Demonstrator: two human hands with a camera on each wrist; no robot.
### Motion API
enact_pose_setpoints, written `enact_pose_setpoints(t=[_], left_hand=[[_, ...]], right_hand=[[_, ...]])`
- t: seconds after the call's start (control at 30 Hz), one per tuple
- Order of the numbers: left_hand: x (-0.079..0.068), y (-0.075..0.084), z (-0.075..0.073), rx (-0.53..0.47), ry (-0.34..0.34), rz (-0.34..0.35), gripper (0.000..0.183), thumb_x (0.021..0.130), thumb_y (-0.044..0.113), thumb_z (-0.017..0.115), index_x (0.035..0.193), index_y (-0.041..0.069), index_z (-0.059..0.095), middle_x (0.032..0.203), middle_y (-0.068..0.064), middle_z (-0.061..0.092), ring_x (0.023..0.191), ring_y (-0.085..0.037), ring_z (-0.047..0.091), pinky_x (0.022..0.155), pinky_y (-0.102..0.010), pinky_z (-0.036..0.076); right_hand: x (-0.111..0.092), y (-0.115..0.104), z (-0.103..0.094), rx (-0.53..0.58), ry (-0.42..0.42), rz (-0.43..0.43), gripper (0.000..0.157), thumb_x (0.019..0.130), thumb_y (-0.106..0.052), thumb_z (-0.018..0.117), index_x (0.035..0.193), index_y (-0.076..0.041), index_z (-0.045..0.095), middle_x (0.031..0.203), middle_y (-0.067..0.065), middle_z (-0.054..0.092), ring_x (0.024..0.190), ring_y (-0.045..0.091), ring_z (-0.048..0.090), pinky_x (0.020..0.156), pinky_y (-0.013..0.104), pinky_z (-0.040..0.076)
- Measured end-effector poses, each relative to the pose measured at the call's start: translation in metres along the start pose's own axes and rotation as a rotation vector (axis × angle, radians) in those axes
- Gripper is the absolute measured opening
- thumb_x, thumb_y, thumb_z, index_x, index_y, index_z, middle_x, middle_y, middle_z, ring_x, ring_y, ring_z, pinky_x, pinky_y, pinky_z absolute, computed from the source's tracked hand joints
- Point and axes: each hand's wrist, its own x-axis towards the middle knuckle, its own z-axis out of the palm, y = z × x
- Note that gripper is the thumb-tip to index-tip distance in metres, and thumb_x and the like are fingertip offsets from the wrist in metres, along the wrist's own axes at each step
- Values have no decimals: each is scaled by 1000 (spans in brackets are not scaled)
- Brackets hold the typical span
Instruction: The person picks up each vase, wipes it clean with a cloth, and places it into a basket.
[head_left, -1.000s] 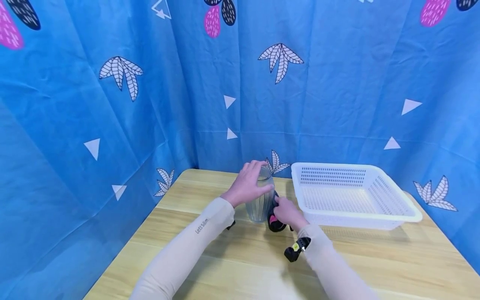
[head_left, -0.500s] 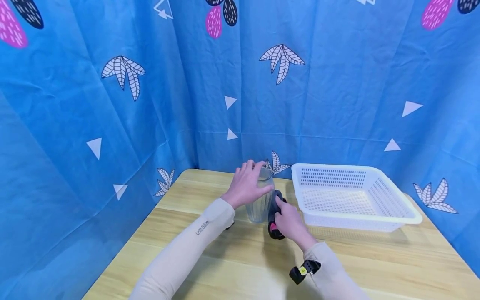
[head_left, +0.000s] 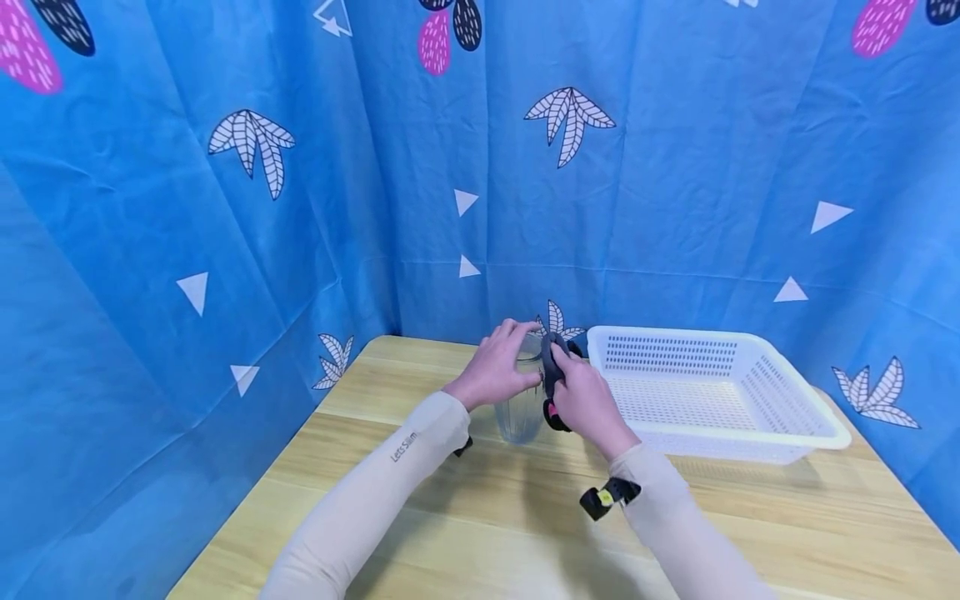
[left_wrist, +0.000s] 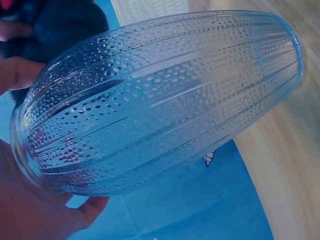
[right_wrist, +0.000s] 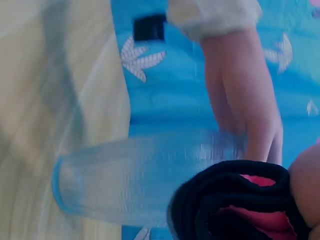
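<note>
A clear ribbed glass vase (head_left: 519, 418) with a dimpled surface stands upright on the table. My left hand (head_left: 497, 367) holds it near its rim, with thumb and fingers spread around the neck. In the left wrist view, the whole side of the vase (left_wrist: 165, 100) shows. My right hand (head_left: 588, 398) grips a rolled black cloth (head_left: 553, 367) with a pink inner side, held up beside the upper right of the vase. The right wrist view shows the end of the roll (right_wrist: 200, 200) with its pink folds; part of the vase is hidden behind it.
A white perforated plastic basket (head_left: 720, 440) sits on the table to the right of the hands. Blue patterned curtains (head_left: 525, 217) hang behind and to the left of the wooden table (head_left: 465, 542).
My right hand has lifted the black cloth from low beside the vase up to near its rim. My left hand stays at the top of the vase.
</note>
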Motion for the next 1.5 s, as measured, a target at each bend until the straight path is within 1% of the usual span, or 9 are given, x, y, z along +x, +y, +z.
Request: enact_pose_setpoints(t=[0.17, 0.27, 0.5, 0.63, 0.83, 0.97, 1.17, 1.37, 1.5], left_hand=[[0, -2, 2, 1, -9, -1, 80, 82, 37, 72, 153, 24, 37, 143, -2, 45, 132, -22, 44, 106, -48, 38], [1, -1, 3, 70, -3, -3, 81, 85, 46, 69, 155, 24, 34, 146, 0, 45, 132, -23, 43, 105, -48, 39], [2, 2, 6, 214, 32, -9, 83, 89, 64, 60, 157, 27, 30, 148, 2, 45, 124, -23, 47, 93, -45, 42], [1, 4, 8, 253, 52, -23, 83, 88, 66, 60, 155, 26, 33, 144, -5, 44, 123, -24, 45, 91, -43, 42], [-1, 5, 6, 342, 73, -63, 86, 86, 72, 57, 153, 23, 37, 114, -6, 42, 101, -23, 40, 80, -36, 35], [-2, 6, 4, 332, 70, -64, 87, 85, 71, 59, 153, 21, 37, 107, -3, 42, 95, -21, 39, 78, -34, 33], [-4, 8, -2, 255, 53, -53, 87, 87, 62, 66, 156, 22, 33, 115, -4, 47, 100, -20, 45, 82, -35, 42], [-4, 10, -4, 172, 3, -41, 86, 86, 50, 71, 157, 23, 30, 127, -7, 49, 109, -21, 48, 90, -39, 47], [-4, 11, -3, 127, -27, -33, 89, 84, 46, 74, 158, 24, 29, 135, -8, 48, 117, -24, 48, 98, -43, 46]], right_hand=[[20, 23, 8, 80, -151, 107, 62, 94, 0, 47, 155, -6, 35, 105, 28, 67, 65, 24, 57, 60, 35, 47], [23, 32, 19, 105, -202, 151, 63, 93, 0, 45, 155, -3, 34, 92, 25, 66, 55, 18, 49, 55, 31, 42], [8, 51, 46, 105, -268, 213, 63, 86, 3, 46, 149, 4, 43, 118, 25, 65, 81, 25, 63, 68, 34, 49], [-4, 55, 53, 76, -298, 214, 63, 86, 2, 47, 149, 6, 42, 143, 28, 53, 97, 29, 62, 76, 38, 50], [-19, 49, 50, 45, -255, 186, 59, 90, -2, 50, 149, 3, 43, 148, 27, 48, 94, 29, 63, 75, 40, 50], [-30, 38, 43, 35, -205, 173, 57, 92, -4, 50, 149, 1, 44, 145, 29, 50, 99, 29, 62, 75, 39, 50], [-43, 13, 26, 66, -121, 116, 57, 95, -4, 51, 151, -2, 43, 142, 30, 53, 92, 31, 64, 63, 36, 48], [-43, -7, 11, -6, 64, -59, 57, 92, 0, 56, 148, -3, 48, 136, 26, 60, 106, 37, 67, 86, 49, 55], [-31, -15, 0, -14, 105, -95, 58, 92, 1, 56, 149, -4, 47, 140, 26, 57, 112, 41, 64, 89, 53, 54]])
